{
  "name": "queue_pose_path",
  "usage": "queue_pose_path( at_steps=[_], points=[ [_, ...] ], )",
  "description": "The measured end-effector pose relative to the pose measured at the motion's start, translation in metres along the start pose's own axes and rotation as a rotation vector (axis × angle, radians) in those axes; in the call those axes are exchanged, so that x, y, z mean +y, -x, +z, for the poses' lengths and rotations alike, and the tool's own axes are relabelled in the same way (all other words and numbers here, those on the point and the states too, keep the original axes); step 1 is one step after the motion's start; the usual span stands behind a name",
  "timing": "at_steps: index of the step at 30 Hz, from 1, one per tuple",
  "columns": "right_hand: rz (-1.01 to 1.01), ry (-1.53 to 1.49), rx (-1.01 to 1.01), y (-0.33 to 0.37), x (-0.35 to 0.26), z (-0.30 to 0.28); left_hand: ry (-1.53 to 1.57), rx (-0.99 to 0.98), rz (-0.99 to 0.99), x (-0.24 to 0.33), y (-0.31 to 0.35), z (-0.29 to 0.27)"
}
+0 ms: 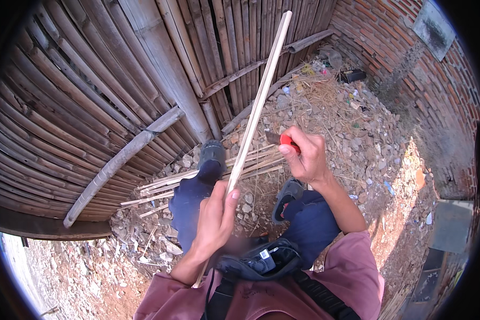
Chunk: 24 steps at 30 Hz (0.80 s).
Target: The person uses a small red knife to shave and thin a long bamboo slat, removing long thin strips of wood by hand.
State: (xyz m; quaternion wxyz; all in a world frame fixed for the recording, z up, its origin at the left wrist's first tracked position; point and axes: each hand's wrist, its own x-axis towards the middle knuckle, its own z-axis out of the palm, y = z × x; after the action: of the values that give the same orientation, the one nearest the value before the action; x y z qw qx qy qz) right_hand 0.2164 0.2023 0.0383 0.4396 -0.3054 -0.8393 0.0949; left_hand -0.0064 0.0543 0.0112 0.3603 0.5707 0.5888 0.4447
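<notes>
My left hand (216,218) is closed round a long, pale strip of split bamboo (256,109). The strip rises steeply away from me, and its lower end passes under my forearm toward my shirt. To the right of it, my right hand (306,157) grips a red-handled knife (289,143). Its short, dark blade points left toward the strip, with a small gap visible between them. More bamboo strips (162,184) lie on the ground beyond my hands, partly behind my left leg and shoe.
A bamboo-pole wall (90,106) stands on the left, with thick round poles across it. At the far right is a brick wall (389,58). Stony rubble (352,144) with straw and litter covers the ground. An open black bag (264,261) sits at my waist.
</notes>
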Motion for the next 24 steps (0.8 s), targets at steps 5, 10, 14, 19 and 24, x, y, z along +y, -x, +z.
queue_pose_path(
  at_steps=[5, 10, 14, 19, 24],
  points=[
    [-0.185, 0.019, -0.141, 0.007, -0.018, 0.022, 0.023, -0.002, -0.009, -0.001, -0.003, 0.003],
    [-0.209, 0.004, -0.178, 0.013, -0.020, 0.026, 0.052, -0.011, -0.018, -0.003, -0.003, 0.003],
    [-0.201, 0.021, -0.184, 0.014, -0.021, 0.028, -0.016, 0.024, 0.007, -0.003, -0.001, 0.007],
    [-0.184, 0.059, -0.181, 0.012, -0.024, 0.025, -0.079, 0.036, 0.026, -0.008, 0.001, 0.012],
    [0.061, 0.192, 0.018, -0.010, 0.000, 0.002, -0.203, -0.004, 0.010, -0.008, 0.020, 0.013]
  ],
)
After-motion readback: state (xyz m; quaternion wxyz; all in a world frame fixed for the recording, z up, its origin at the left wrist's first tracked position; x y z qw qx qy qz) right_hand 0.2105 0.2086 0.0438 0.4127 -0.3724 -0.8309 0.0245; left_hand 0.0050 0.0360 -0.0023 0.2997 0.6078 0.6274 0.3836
